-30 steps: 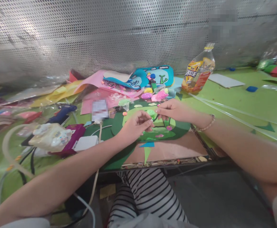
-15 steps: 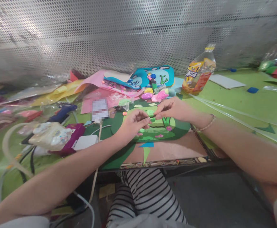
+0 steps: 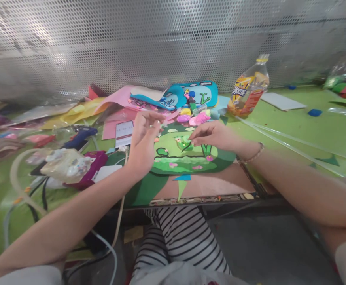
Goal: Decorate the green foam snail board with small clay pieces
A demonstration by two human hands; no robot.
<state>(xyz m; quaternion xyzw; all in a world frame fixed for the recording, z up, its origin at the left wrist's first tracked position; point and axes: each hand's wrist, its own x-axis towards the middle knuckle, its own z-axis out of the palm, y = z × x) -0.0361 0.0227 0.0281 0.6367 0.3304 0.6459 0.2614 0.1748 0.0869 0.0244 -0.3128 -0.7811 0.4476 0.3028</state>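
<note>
Above the craft picture (image 3: 187,160): right hand (image 3: 216,136) likely steadying green figure (image 3: 182,143), left hand (image 3: 144,138) apart.
Cannot tell whether either hand's fingers pinch.

"冰红茶" on bottle label (image 3: 241,93)

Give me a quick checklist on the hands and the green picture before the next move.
1. Right hand at the green clay figure: ok, fingertips at its right edge.
2. Right hand's grip on the figure: cannot tell; contact is too small to make out.
3. Left hand apart from the figure: ok, to the left of it.
4. Left-hand fingertips free of material: cannot tell; the detail there is unclear.
5. Whole green picture visible: not ok, both hands cover parts of it in this view.
6. Bottle away from the hands: ok, behind and to the right of the right hand.
</note>
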